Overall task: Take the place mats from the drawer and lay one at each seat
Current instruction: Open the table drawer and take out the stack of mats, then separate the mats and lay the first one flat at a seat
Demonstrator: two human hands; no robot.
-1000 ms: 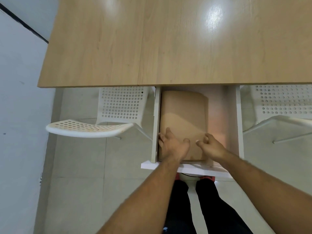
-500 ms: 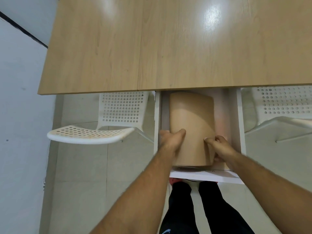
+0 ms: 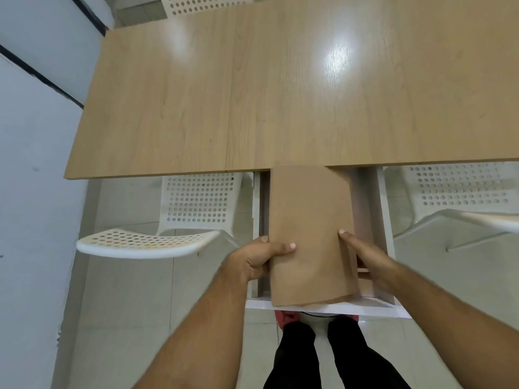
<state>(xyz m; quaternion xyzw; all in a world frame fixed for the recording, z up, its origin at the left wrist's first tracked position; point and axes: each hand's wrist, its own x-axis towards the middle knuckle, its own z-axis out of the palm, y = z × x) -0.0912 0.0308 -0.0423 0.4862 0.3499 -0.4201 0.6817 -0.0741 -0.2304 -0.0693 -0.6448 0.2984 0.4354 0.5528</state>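
A stack of tan place mats (image 3: pixel 307 220) is lifted above the open white drawer (image 3: pixel 384 209), its far end reaching over the edge of the wooden table (image 3: pixel 252 94). My left hand (image 3: pixel 257 258) grips the stack's left edge, thumb on top. My right hand (image 3: pixel 368 256) holds the right edge, thumb on top and fingers underneath. How many mats are in the stack cannot be told.
A white perforated chair (image 3: pixel 168 226) stands left of the drawer and another (image 3: pixel 460 203) to the right, both tucked under the table. A third chair back (image 3: pixel 205 4) shows beyond the far side. A pale wall (image 3: pixel 33 192) runs along the left.
Both hands have taken hold of the stack and raised it out of the drawer, moving it forward until its far end overlaps the table edge.
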